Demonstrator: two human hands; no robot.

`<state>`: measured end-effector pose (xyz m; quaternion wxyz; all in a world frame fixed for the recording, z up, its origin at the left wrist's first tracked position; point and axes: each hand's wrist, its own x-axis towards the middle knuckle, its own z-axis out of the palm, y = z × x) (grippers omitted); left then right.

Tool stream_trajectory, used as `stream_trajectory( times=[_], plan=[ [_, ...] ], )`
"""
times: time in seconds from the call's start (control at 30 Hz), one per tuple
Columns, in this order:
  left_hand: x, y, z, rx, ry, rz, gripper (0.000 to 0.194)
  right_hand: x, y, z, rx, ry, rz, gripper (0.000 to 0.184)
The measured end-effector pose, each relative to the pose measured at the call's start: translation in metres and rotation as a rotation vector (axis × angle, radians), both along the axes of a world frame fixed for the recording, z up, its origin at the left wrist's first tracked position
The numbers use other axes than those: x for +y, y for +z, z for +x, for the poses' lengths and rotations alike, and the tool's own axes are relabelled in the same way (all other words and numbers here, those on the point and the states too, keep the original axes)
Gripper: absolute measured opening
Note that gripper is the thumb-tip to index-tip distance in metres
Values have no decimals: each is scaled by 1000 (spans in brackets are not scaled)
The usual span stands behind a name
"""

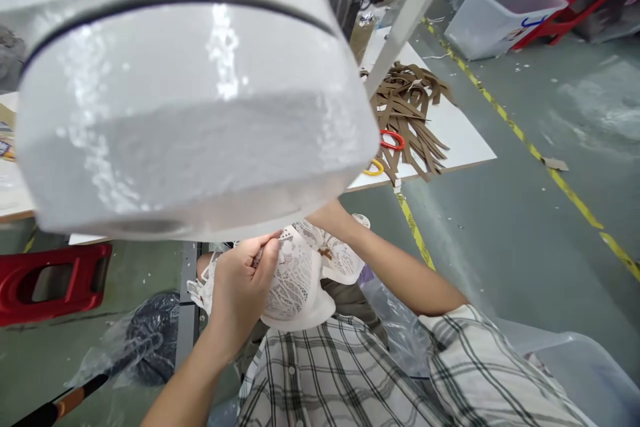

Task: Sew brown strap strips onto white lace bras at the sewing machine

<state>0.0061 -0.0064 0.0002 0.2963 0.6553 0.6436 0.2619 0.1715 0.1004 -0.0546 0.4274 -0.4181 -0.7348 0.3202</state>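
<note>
A white lace bra [293, 280] hangs over my lap, below the big white head of a sewing machine [200, 113]. Thumb and fingers of my left hand [245, 277] pinch the top edge of its near cup. My right arm reaches across the other cup, and only the wrist side of my right hand [327, 217] shows. The machine head covers its fingers, so what they hold is hidden. The needle area is also out of sight behind the head. A small brown bow or tag sits between the two cups.
Brown fabric strips [410, 110] lie on the white tabletop [470, 147] at right, with red-handled scissors [393, 140] and a yellow handle loop [374, 167]. Red stools [55, 283], a clear plastic bin [500, 17] and a bagged dark bundle [155, 333] stand around on the floor.
</note>
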Motion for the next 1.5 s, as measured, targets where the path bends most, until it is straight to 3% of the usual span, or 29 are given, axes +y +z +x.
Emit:
stream_trajectory(
  times=[0.13,0.33,0.93,1.3,1.5],
  plan=[
    [-2,-2,-1,23,-26,42,28,0,-4,0,120,-11,-34,11],
    [-5,-9,-4,117,-42,137,27,2,-14,-2,125,-25,-9,6],
    [-10,-19,-10,144,49,235,25,-1,-1,-1,199,-1,-9,8],
    [-8,-30,-17,134,89,263,29,-2,-5,-7,164,-52,-14,2],
    [-16,-32,-15,106,29,254,28,-13,2,0,173,-11,-77,12]
  ],
)
